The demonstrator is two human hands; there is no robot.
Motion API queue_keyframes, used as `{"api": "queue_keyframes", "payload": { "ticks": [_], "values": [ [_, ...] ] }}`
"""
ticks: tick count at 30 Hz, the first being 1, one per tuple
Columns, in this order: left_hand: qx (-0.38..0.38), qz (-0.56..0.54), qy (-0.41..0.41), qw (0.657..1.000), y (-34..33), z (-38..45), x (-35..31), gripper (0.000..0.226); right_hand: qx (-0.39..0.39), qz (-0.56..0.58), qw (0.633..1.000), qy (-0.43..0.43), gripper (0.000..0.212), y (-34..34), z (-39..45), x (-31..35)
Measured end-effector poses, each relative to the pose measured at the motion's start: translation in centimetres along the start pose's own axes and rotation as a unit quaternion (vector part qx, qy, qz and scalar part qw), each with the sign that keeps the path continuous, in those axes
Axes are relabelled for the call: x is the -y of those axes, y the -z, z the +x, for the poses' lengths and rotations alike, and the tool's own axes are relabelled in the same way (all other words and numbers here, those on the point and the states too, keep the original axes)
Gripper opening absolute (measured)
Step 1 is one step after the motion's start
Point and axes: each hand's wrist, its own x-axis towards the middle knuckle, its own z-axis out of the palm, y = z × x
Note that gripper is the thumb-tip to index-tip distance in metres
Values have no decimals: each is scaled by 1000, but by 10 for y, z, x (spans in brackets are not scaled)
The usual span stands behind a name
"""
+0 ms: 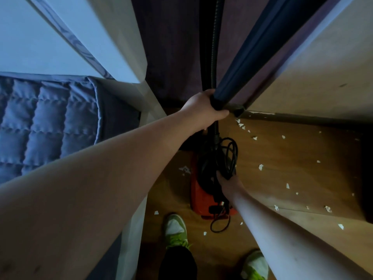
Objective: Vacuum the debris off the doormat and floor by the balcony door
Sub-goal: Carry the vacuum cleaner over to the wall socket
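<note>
A red vacuum cleaner (198, 201) stands on the wooden floor (292, 158) just ahead of my feet. My right hand (227, 181) grips the coiled black cord (228, 154) on top of it. My left hand (203, 110) grips the lower end of a dark blue tube-like edge (252, 55) that rises up and to the right, beside the black ribbed hose (217, 37). White scraps of debris (260, 166) lie scattered over the floor to the right and around the vacuum. No doormat is clearly visible.
A bed with a blue quilted cover (40, 122) lies at the left, with a white frame (113, 47) beside it. A dark purple panel (171, 47) stands ahead and a beige wall (323, 77) at the right. My green-and-white shoes (175, 229) are at the bottom.
</note>
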Motion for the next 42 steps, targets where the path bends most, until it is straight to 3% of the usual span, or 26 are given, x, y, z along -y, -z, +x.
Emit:
{"api": "queue_keyframes", "payload": {
  "ticks": [3,9,16,20,28,32,42],
  "values": [
    [-13,5,5,1000,-5,4,7,52,21,51,998,-7,27,0,6,-4],
    [-37,3,-5,999,-6,-4,13,45,-58,67,996,-16,28,15,-14,-4],
    [-37,13,-19,999,4,-29,-8,42,-85,-56,992,71,27,61,-63,-8],
    [-34,13,-33,999,13,-57,-34,41,-72,-62,992,89,40,101,-104,-2],
    [-3,-5,-44,999,27,-163,-106,35,-71,-153,979,116,45,160,-239,15],
    [-23,16,-49,998,50,-229,-149,24,-93,-166,973,128,45,186,-315,32],
    [-81,18,-70,994,86,-376,-238,29,-87,-215,956,180,38,260,-475,45]
  ]
}}
